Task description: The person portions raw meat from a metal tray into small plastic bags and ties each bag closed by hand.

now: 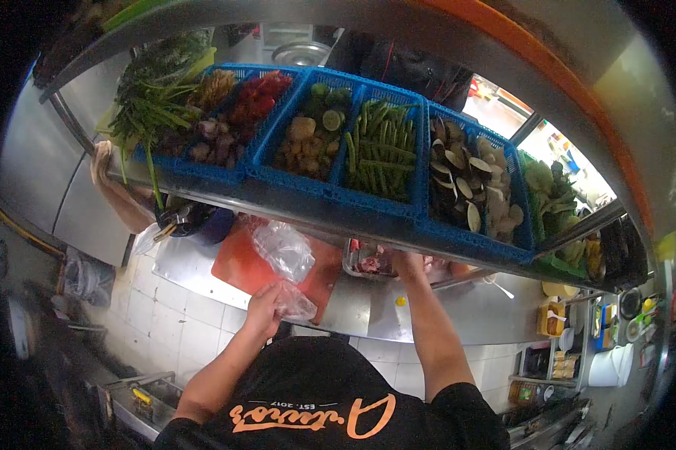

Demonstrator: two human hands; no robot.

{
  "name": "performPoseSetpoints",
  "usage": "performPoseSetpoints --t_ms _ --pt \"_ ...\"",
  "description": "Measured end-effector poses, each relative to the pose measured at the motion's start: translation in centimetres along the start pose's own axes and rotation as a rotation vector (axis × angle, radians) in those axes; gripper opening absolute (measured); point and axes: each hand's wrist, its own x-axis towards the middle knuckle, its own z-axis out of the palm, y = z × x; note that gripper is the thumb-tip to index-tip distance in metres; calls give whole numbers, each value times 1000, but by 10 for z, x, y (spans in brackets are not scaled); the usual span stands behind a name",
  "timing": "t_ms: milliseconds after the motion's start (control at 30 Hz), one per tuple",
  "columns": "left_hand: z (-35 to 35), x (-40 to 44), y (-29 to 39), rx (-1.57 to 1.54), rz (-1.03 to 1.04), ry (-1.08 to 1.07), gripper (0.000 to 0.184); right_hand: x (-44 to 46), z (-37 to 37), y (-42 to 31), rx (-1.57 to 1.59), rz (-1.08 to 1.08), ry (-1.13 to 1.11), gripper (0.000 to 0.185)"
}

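White-tiled floor point(149, 319), steel counter point(368, 304).

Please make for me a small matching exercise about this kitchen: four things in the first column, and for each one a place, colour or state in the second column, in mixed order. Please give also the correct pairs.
Column 1
1. Left hand
2. Right hand
3. Green beans
4. Cutting board

Column 2
A. In a blue basket on the shelf
B. Orange-red, partly covered by clear plastic
C. Gripping clear plastic
D. At the tray with reddish pieces

Right pairs: 1-C, 2-D, 3-A, 4-B
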Motion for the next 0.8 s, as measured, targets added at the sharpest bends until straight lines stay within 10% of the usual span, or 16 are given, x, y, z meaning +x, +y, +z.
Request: performPoseSetpoints --t_ms 133,367,533,633,800 --pt "2 1 -1 29 -1 -8 18 -28 -34 -89 235 71 -282 33" --pt "21 -8 14 40 14 -31 21 -62 20 -94 -23 -308 -144 28" --pt "32 -5 20 239 83 -117 22 -28 40 -85 710 -130 -136 12" --pt "32 15 9 347 103 -110 23 -27 -25 -128 1552 535 -726 14" --pt "45 45 -2 362 188 -35 25 -50 -34 -196 1527 395 -724 23"
